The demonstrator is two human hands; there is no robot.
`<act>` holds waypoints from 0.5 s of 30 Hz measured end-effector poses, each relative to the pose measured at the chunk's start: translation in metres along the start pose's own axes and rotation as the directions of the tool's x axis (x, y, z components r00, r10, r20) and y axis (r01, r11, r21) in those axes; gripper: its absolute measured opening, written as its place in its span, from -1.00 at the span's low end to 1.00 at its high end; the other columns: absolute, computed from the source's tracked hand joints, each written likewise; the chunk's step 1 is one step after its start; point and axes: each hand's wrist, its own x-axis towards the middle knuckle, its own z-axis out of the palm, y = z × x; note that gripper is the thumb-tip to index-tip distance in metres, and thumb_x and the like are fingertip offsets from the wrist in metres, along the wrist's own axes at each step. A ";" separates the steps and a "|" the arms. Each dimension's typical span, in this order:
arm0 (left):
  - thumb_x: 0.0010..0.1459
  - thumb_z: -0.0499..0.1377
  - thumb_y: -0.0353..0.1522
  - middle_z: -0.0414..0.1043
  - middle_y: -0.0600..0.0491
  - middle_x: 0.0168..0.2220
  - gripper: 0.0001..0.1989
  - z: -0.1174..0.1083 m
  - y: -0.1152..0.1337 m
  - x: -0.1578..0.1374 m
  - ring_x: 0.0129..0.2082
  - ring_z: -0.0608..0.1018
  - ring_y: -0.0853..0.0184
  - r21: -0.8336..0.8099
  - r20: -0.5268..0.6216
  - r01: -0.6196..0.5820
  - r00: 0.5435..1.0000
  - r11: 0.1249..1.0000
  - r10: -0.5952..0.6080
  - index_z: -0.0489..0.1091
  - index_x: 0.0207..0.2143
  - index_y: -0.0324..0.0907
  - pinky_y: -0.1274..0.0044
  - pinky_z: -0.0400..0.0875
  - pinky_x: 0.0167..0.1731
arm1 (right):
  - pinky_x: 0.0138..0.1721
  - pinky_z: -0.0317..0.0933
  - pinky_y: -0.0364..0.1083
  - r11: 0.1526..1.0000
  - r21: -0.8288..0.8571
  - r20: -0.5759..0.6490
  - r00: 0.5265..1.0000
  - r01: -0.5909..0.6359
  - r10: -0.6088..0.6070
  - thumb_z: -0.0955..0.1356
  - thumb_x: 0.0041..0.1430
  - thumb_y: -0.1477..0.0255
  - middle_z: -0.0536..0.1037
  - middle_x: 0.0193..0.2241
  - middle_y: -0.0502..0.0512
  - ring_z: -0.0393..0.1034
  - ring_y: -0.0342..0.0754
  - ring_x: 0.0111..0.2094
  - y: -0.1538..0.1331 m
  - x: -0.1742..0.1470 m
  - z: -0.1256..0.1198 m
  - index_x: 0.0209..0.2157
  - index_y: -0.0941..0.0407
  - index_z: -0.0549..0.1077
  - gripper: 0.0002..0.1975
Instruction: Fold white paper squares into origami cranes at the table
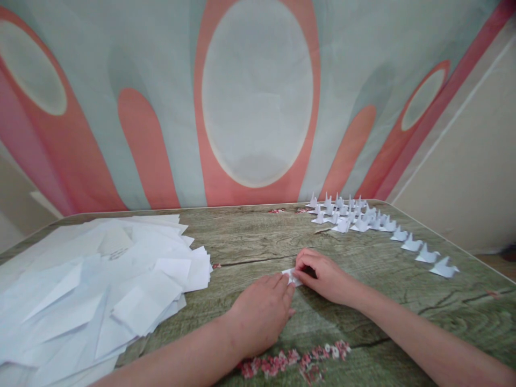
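A small folded piece of white paper point(291, 274) lies on the wood-patterned table point(242, 236), between my hands. My left hand point(264, 306) rests palm down, its fingers laid flat over the paper's left side and covering part of it. At the paper's right end, my right hand point(318, 273) pinches the edge between thumb and curled fingers. Much of the paper's shape is hidden under my fingers.
A wide heap of loose white paper sheets point(121, 290) spreads over the table's left. Several white folded paper birds point(358, 215) stand in rows at the back right, one line running toward the right edge point(443, 267). A patterned backdrop point(258, 97) hangs behind the table.
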 end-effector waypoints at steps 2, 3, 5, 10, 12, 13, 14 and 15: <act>0.25 -0.11 -0.31 0.26 -0.18 0.07 -0.59 0.000 0.000 0.000 0.05 0.33 0.17 0.003 0.001 0.000 1.000 1.000 0.000 0.17 0.07 -0.35 0.36 0.23 0.00 | -0.33 0.16 -0.11 1.000 -0.008 -0.002 1.000 -0.003 0.003 0.29 0.10 0.50 0.38 -0.42 0.04 0.27 -0.10 -0.37 0.000 0.000 0.001 -0.48 0.12 0.32 -0.90; 0.24 -0.11 -0.31 0.26 -0.18 0.07 -0.59 0.000 0.000 0.000 0.05 0.33 0.17 0.006 0.003 -0.002 1.000 1.000 0.002 0.17 0.07 -0.35 0.36 0.23 0.00 | -0.33 0.16 -0.11 1.000 -0.011 -0.002 1.000 -0.003 0.003 0.29 0.10 0.50 0.38 -0.42 0.04 0.27 -0.10 -0.37 0.001 0.000 0.001 -0.48 0.12 0.32 -0.91; 0.24 -0.11 -0.31 0.27 -0.18 0.06 -0.59 0.000 0.000 0.001 0.05 0.33 0.17 0.009 0.008 -0.002 1.000 1.000 0.002 0.19 0.06 -0.35 0.36 0.23 -0.01 | -0.33 0.16 -0.11 1.000 -0.024 -0.007 1.000 -0.004 0.004 0.29 0.10 0.50 0.37 -0.42 0.03 0.27 -0.10 -0.37 0.002 0.000 0.002 -0.48 0.12 0.32 -0.91; 0.24 -0.12 -0.29 0.27 -0.19 0.06 -0.58 -0.002 0.001 0.001 0.05 0.33 0.17 0.012 0.015 0.009 1.000 1.000 -0.009 0.19 0.06 -0.35 0.37 0.23 0.00 | -0.34 0.16 -0.12 0.998 -0.062 -0.015 1.000 -0.007 0.006 0.30 0.10 0.50 0.37 -0.43 0.03 0.26 -0.10 -0.38 0.003 -0.001 0.005 -0.47 0.12 0.32 -0.92; 0.24 -0.11 -0.29 0.27 -0.19 0.06 -0.58 -0.003 0.001 0.002 0.05 0.33 0.17 0.017 0.022 0.009 1.000 1.000 -0.010 0.20 0.05 -0.36 0.37 0.23 0.00 | -0.35 0.16 -0.12 0.998 -0.063 -0.015 1.000 -0.006 0.005 0.29 0.09 0.50 0.37 -0.43 0.03 0.25 -0.10 -0.38 0.002 0.000 0.005 -0.47 0.12 0.32 -0.92; 0.24 -0.10 -0.29 0.27 -0.19 0.06 -0.58 -0.003 0.002 0.002 0.05 0.34 0.17 0.020 0.023 0.009 1.000 1.000 -0.009 0.20 0.05 -0.37 0.37 0.23 0.00 | -0.35 0.16 -0.12 0.998 -0.063 -0.017 1.000 -0.006 0.005 0.29 0.09 0.50 0.37 -0.43 0.03 0.25 -0.10 -0.39 0.002 0.000 0.006 -0.47 0.12 0.32 -0.92; 0.23 -0.10 -0.28 0.28 -0.20 0.05 -0.58 -0.004 0.002 0.002 0.04 0.34 0.17 0.024 0.021 0.008 1.000 1.000 -0.009 0.20 0.05 -0.37 0.37 0.23 0.00 | -0.35 0.16 -0.12 0.998 -0.064 -0.019 1.000 -0.007 0.005 0.30 0.09 0.50 0.37 -0.43 0.03 0.25 -0.10 -0.39 0.001 0.000 0.006 -0.47 0.12 0.32 -0.92; 0.23 -0.10 -0.28 0.28 -0.20 0.05 -0.58 -0.003 0.002 0.002 0.04 0.34 0.16 0.028 0.018 0.008 1.000 1.000 -0.009 0.20 0.05 -0.37 0.37 0.24 0.00 | -0.35 0.16 -0.11 0.998 -0.064 -0.021 1.000 -0.007 0.006 0.30 0.08 0.51 0.37 -0.43 0.03 0.25 -0.10 -0.39 0.001 0.000 0.006 -0.48 0.12 0.32 -0.92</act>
